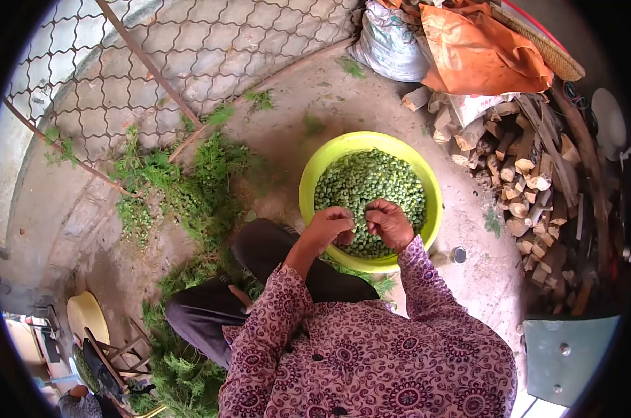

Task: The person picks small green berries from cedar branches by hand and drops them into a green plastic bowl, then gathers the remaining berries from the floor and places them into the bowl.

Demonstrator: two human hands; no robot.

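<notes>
A lime-yellow plastic basin (pixel 434 177) stands on the ground in front of me, filled with small round green pods or cones (pixel 371 177) whose exact kind I cannot make out. Over its near half, my left hand (pixel 331 227) has thumb and fingers pinched together. Close by on its right, my right hand (pixel 391 224) is curled in a similar pinch. A small gap separates the two hands. Anything between the fingertips is too small or hidden to name.
Cut green feathery branches (pixel 204 181) lie along the left side and by my legs. A stack of split firewood (pixel 521 174) is on the right, below an orange sack (pixel 476 56) and a white sack (pixel 392 45). A jar (pixel 457 255) sits beside the basin. Wire mesh (pixel 246 42) leans at the back.
</notes>
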